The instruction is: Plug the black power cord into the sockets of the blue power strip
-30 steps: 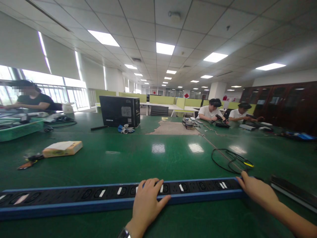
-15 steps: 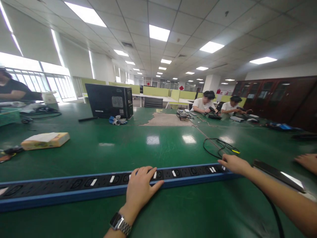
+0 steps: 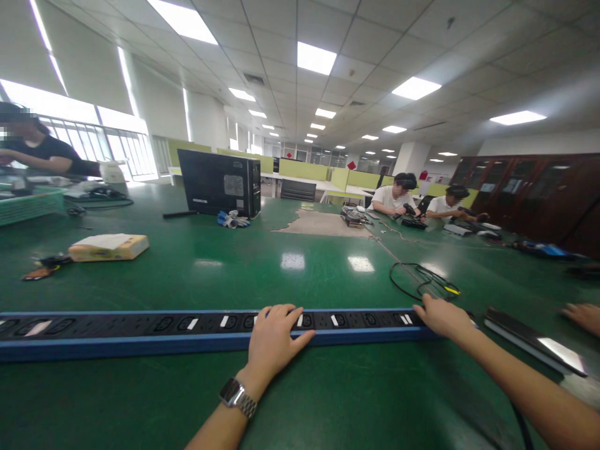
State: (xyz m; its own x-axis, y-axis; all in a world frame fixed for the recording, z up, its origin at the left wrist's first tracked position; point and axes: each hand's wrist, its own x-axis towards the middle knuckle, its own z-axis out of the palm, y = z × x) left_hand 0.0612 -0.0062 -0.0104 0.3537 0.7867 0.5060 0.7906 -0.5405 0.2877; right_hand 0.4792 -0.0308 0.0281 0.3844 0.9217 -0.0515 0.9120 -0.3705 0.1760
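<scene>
The bare left hand [image 3: 275, 340] partly hides the long blue-and-black socket strip [image 3: 126, 340], itself cropped. Beyond it, a green plastic basket [image 3: 30, 210] is cut off.

The blue power strip [image 3: 212, 325] looks more level; a co-worker's hand [image 3: 584, 315] has appeared.

Power strip [image 3: 210, 331] on table [image 3: 328, 394], tissue pack [image 3: 109, 249] behind, left

The worktop [image 3: 337, 400] is glossy green, with a ragged-edged pale patch [image 3: 323, 224] toward the far side. Across the near part lies a long blue power strip [image 3: 117, 343]. Farther back rest a yellow tissue pack [image 3: 109, 249], a black computer tower [image 3: 218, 182], blue-and-white gloves [image 3: 233, 219] just beside it, and a loosely coiled black cable [image 3: 392, 275].
</scene>
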